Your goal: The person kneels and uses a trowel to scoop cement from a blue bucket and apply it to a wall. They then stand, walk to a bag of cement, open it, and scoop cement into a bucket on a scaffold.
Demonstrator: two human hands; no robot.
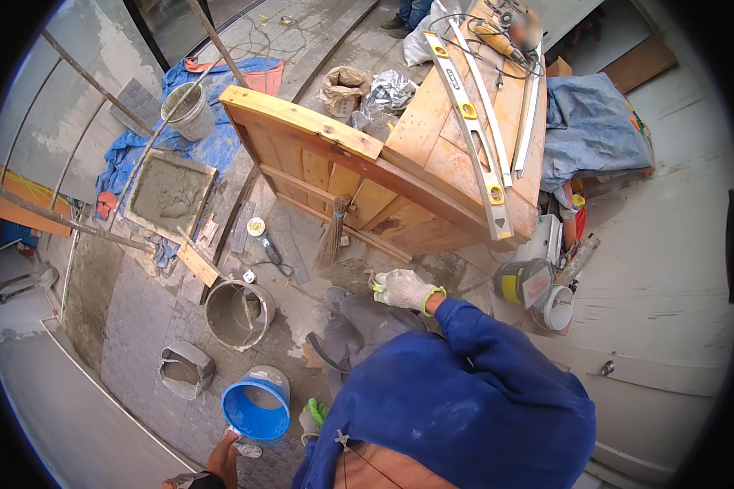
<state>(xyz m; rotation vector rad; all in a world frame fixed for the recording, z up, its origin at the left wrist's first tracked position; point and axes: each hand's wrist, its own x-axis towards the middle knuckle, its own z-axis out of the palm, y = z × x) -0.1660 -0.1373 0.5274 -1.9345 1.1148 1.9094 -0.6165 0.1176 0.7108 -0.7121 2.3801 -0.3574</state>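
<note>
a silver spirit level (475, 138) with yellow vials lies on a wooden worktop (420, 122) as a grey bucket (194, 124) stands on blue tarpaulin (126, 160) near a mortar tray (208, 196).

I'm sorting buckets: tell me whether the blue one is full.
Not full: the blue bucket shows bare inner wall below its rim, with a pale grey patch deeper inside; liquid or residue, I cannot tell.

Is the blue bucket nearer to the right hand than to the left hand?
No, the blue bucket is close beside the gloved left hand, while the right hand is farther away.
</note>
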